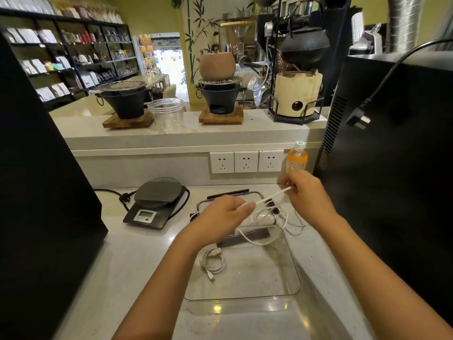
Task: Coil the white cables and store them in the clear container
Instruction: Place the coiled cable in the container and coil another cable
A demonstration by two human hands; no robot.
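On the pale counter point(137, 253), I keep the clear container point(289, 266) close below, one coiled cable point(213, 262) already inside, while my left hand point(220, 218) and right hand point(307, 192) pinch a second white cable point(270, 198) taut for winding.

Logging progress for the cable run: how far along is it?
Done: one coiled white cable lies inside the clear container.
In hand: the left hand and right hand pinch a stretched length of a second white cable, the rest trailing loose over the container's far rim.
Left: coil it and place it inside. More cables beyond that: cannot tell.
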